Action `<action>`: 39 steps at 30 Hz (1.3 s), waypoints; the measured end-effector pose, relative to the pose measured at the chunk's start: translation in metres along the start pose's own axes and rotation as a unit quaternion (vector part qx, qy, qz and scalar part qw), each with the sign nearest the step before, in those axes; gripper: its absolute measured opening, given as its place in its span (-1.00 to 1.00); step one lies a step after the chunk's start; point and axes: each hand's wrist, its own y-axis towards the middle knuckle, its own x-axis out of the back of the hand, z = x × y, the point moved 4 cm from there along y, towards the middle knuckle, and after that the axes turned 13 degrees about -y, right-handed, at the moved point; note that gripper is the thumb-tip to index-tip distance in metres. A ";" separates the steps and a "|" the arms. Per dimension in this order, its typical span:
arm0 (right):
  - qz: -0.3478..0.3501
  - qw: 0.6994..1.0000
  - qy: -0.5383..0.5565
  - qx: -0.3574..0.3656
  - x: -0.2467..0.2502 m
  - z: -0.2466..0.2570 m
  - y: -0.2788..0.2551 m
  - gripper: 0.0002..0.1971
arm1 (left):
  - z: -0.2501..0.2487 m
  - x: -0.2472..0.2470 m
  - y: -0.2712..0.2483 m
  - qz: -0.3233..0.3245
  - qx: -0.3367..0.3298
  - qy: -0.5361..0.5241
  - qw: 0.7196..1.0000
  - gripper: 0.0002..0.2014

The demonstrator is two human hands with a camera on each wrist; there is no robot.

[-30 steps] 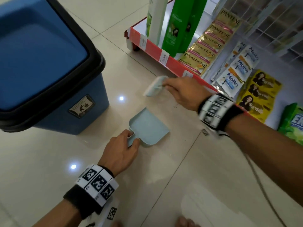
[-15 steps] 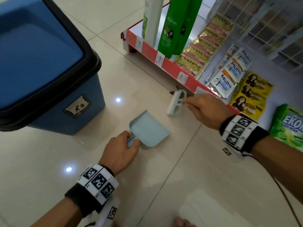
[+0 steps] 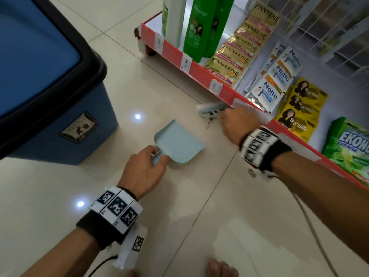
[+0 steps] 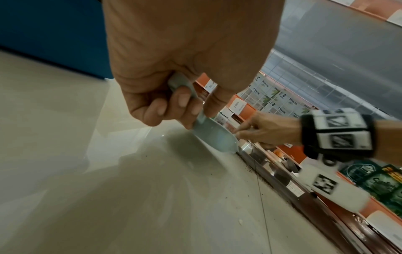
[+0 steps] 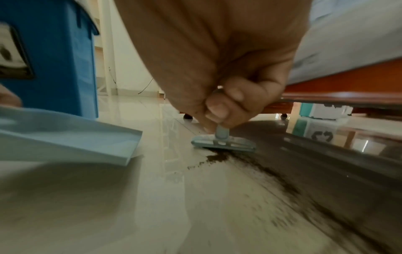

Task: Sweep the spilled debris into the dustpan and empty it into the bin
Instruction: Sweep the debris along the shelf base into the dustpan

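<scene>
A pale blue dustpan lies on the tiled floor, its mouth facing the shelf. My left hand grips its short handle. My right hand grips the handle of a small pale blue brush, whose head rests on the floor at the shelf's foot. Dark brown debris lies in a streak just in front of the brush head, running back along the shelf edge. The dustpan lip sits a short way left of the debris. The blue bin with a black rim stands to the left.
A low red-edged shelf runs diagonally on the right, holding green bottles and sachet strips. A cable trails under my right arm. A bare toe shows at the bottom edge.
My right hand has carried the brush from above the floor down and right to the shelf's foot, setting its head on the floor by the debris. The left hand and dustpan stayed put.
</scene>
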 end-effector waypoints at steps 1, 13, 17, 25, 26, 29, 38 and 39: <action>0.008 1.000 -0.002 0.013 -0.001 -0.010 -0.012 -0.75 | 0.001 0.000 -0.001 0.002 0.001 -0.002 1.000 -0.80; -0.100 0.987 0.096 0.076 0.053 0.020 0.003 -0.68 | -0.007 -0.009 -0.005 0.013 -0.014 0.018 1.000 -0.80; -0.030 0.994 0.081 0.063 0.029 0.018 0.004 -0.75 | -0.004 -0.008 -0.011 0.015 -0.007 0.023 1.000 -0.79; -0.038 0.992 0.070 0.097 0.005 -0.028 -0.050 -0.65 | -0.004 0.001 -0.017 -0.001 -0.007 0.028 1.000 -0.79; -0.057 0.991 0.066 0.104 0.012 -0.025 -0.047 -0.66 | -0.005 -0.001 -0.017 0.001 -0.008 0.028 1.000 -0.80; -0.099 0.986 0.071 0.113 0.031 -0.003 -0.029 -0.67 | -0.008 -0.007 -0.018 0.012 -0.015 0.027 0.999 -0.80; -0.041 0.994 0.060 0.078 0.020 -0.006 -0.010 -0.73 | -0.007 -0.006 -0.019 0.012 -0.017 0.039 0.999 -0.79; -0.030 0.994 0.056 0.086 0.014 -0.011 -0.018 -0.71 | -0.006 -0.006 -0.019 0.010 -0.015 0.038 0.999 -0.79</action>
